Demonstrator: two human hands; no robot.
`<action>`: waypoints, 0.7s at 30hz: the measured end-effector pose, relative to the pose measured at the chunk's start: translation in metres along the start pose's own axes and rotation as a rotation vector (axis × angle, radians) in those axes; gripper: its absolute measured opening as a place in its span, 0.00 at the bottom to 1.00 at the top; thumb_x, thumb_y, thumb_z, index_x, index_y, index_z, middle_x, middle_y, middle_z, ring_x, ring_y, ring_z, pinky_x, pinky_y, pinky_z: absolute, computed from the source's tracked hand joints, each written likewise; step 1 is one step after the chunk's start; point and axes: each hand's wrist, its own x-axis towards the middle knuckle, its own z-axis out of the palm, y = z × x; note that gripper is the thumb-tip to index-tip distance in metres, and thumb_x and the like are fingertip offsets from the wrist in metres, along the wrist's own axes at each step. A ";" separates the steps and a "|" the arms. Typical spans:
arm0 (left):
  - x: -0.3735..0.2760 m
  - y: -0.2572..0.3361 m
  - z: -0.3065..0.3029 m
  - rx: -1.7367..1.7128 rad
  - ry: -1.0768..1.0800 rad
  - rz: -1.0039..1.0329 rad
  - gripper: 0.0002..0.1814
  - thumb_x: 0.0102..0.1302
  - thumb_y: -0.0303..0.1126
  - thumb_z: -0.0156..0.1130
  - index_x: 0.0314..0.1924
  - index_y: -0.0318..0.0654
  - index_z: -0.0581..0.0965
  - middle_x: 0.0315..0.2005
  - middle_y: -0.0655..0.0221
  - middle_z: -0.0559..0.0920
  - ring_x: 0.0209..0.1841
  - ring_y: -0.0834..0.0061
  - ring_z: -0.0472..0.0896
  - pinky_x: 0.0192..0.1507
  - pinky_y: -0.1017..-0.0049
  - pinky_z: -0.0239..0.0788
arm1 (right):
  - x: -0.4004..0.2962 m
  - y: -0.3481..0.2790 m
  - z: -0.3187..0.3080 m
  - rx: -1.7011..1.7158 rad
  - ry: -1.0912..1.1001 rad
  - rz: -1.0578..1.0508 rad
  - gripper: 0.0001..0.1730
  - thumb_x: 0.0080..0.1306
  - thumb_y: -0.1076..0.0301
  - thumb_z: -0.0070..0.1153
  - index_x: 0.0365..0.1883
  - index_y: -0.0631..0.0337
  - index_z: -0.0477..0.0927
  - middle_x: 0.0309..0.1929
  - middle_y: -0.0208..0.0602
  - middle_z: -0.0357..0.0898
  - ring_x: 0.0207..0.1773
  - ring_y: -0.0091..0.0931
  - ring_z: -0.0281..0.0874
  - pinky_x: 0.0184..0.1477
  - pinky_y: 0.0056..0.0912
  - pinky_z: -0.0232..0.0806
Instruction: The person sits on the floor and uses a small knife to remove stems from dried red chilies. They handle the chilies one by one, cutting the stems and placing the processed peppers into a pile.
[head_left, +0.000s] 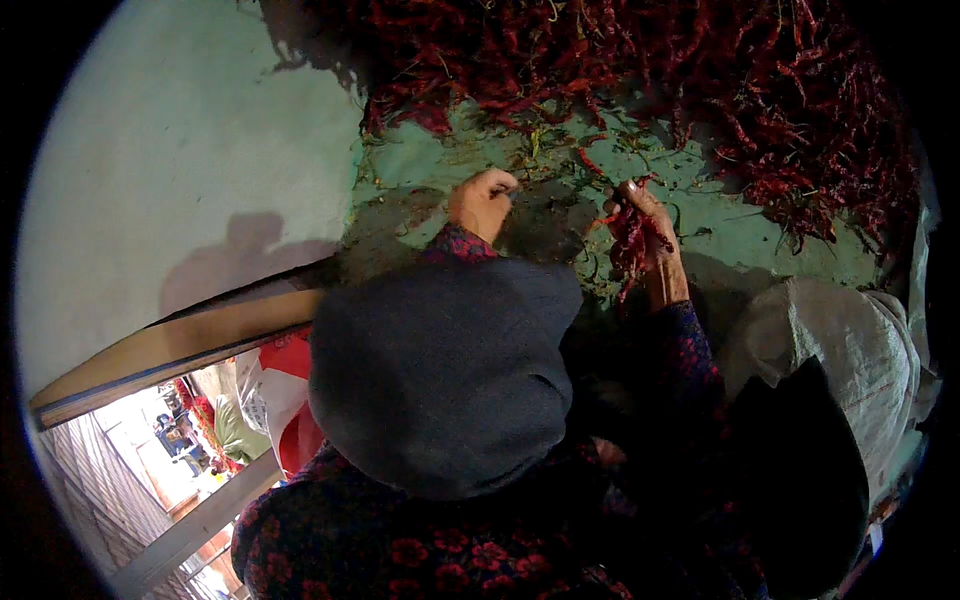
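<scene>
My right hand (651, 225) holds a small bunch of dried red chillies (628, 244), some hanging down past the palm. To its left, my left hand (484, 202) is curled closed above the green surface (412, 161), and no item shows in it. Between and just above the hands, a single red chilli (589, 159) lies on that surface among stem bits and crumbs. A large heap of dried red chillies (525, 60) spreads beyond both hands and round to the right. A dark grey cap-like cloth (442, 375) covers the middle of the view, hiding part of my left forearm.
A pale green wall (165, 135) rises at left, above a wooden ledge (247, 321). Below the ledge is a bright opening with a red and white bag (281, 397). A whitish woven sack (847, 352) stands at right, with a black pointed shape (802, 450) in front.
</scene>
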 end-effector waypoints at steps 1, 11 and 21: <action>0.007 -0.003 -0.002 0.148 0.007 -0.005 0.10 0.49 0.26 0.58 0.35 0.45 0.77 0.30 0.67 0.79 0.33 0.68 0.78 0.34 0.71 0.69 | -0.002 -0.003 -0.003 0.016 0.012 0.011 0.12 0.57 0.60 0.55 0.28 0.62 0.73 0.20 0.29 0.73 0.20 0.20 0.69 0.22 0.22 0.63; 0.035 -0.032 0.029 0.459 -0.127 -0.058 0.10 0.49 0.28 0.59 0.35 0.45 0.77 0.31 0.64 0.79 0.36 0.63 0.77 0.37 0.66 0.70 | 0.011 0.031 -0.013 -0.013 -0.031 0.198 0.12 0.51 0.66 0.62 0.26 0.62 0.72 0.19 0.29 0.68 0.22 0.22 0.68 0.23 0.25 0.62; 0.034 -0.043 0.029 0.138 -0.098 -0.009 0.07 0.44 0.28 0.61 0.28 0.42 0.78 0.25 0.66 0.79 0.29 0.67 0.78 0.33 0.70 0.69 | 0.015 0.037 -0.007 -0.214 0.061 0.151 0.12 0.50 0.66 0.63 0.28 0.63 0.75 0.22 0.28 0.72 0.24 0.20 0.69 0.26 0.21 0.62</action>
